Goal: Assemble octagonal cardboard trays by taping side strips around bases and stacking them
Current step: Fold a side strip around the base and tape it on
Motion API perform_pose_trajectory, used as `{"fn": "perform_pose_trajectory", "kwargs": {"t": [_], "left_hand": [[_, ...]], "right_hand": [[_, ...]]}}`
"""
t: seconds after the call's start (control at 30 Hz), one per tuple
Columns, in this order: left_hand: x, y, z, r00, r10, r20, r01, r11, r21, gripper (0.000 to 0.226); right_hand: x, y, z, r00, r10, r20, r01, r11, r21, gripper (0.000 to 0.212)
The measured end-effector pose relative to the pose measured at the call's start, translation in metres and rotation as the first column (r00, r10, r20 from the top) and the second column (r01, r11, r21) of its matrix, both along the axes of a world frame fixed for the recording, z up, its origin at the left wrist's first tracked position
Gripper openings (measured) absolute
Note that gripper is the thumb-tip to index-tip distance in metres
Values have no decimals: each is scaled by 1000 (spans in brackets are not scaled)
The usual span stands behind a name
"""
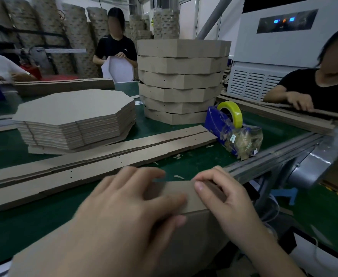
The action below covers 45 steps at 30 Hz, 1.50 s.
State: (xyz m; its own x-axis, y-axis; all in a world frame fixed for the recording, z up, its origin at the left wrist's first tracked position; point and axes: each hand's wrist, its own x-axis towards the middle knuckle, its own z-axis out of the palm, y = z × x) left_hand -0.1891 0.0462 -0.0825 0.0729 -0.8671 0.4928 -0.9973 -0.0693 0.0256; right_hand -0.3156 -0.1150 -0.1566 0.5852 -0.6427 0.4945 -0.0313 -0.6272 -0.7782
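A cardboard tray (pixel 184 220) stands at the near table edge, its side strip (pixel 176 191) folded along the top. My left hand (pixel 128 204) lies over that strip with the fingers spread and the thumb on the outer wall. At the strip's right corner my right hand (pixel 226 198) curls its fingers over the rim and grips it. Long flat side strips (pixel 108 158) lie across the green table. A pile of flat octagonal bases (pixel 74 118) sits at the left. Finished trays (pixel 182 80) are stacked behind.
A blue tape dispenser (pixel 232 128) with a yellowish roll stands at the right by the metal table rail (pixel 274 156). One person (pixel 322 92) works at the right, another (pixel 116 50) at the far side with a white octagon. Cardboard stacks line the back wall.
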Motion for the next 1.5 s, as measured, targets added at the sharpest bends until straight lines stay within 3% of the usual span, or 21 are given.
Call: {"fn": "perform_pose_trajectory", "kwargs": {"t": [0.07, 0.17, 0.3, 0.53, 0.7, 0.83, 0.87, 0.93, 1.0, 1.03, 1.1, 1.17, 1.23, 1.37, 1.5], "left_hand": [[-3, -9, -2, 998, -18, 61, 13, 997, 75, 35], [-6, -11, 0, 1000, -20, -22, 23, 988, 150, 36], [-2, -14, -6, 998, -57, 32, 53, 992, 117, 36], [2, -13, -5, 998, -59, -5, 60, 994, 96, 35], [3, -16, -8, 998, -59, 12, 58, 995, 76, 36], [4, -17, -8, 999, -36, -10, 37, 997, 72, 36], [4, -16, -7, 999, -34, -16, 35, 997, 64, 36], [4, -16, -7, 999, -39, -23, 40, 998, 50, 35], [4, -15, -8, 999, -47, -21, 48, 998, 47, 35], [4, -14, -8, 999, -49, -19, 50, 998, 44, 35], [2, -15, -8, 998, -53, -17, 53, 998, 41, 35], [2, -15, -8, 998, -58, -22, 59, 998, 36, 35], [2, -16, -8, 998, -55, -19, 56, 998, 35, 35], [3, -15, -8, 999, -44, -22, 45, 998, 40, 35], [3, -14, -7, 999, -44, -11, 44, 998, 43, 35]], "right_hand": [[1, 0, 4, 999, 36, -9, -36, 999, -7, 30], [-4, -7, 7, 997, 56, -49, -56, 998, 4, 30], [-6, -7, 3, 997, 56, -59, -55, 998, 14, 30], [-8, -9, 10, 995, 32, -94, -39, 997, -65, 28], [-3, -8, 3, 985, 120, -127, -112, 991, 69, 20], [-7, -25, 12, 957, 241, -163, -208, 959, 193, 33], [-8, -37, 15, 979, 171, -112, -147, 969, 200, 30], [-9, -75, 22, 989, -150, 14, 145, 974, 176, 19], [-13, -128, 31, 865, -500, 41, 491, 861, 136, 10], [-15, -155, 35, 799, -601, 1, 596, 794, 121, 12], [-19, -201, 39, 752, -628, -199, 656, 741, 141, 23], [-17, -228, 40, 755, -521, -398, 630, 744, 223, 30], [-15, -237, 42, 792, -444, -420, 595, 718, 362, 27], [-21, -244, 49, 889, -383, -252, 447, 597, 666, 15], [-28, -242, 40, 931, -362, -43, 255, 564, 786, 15]]}}
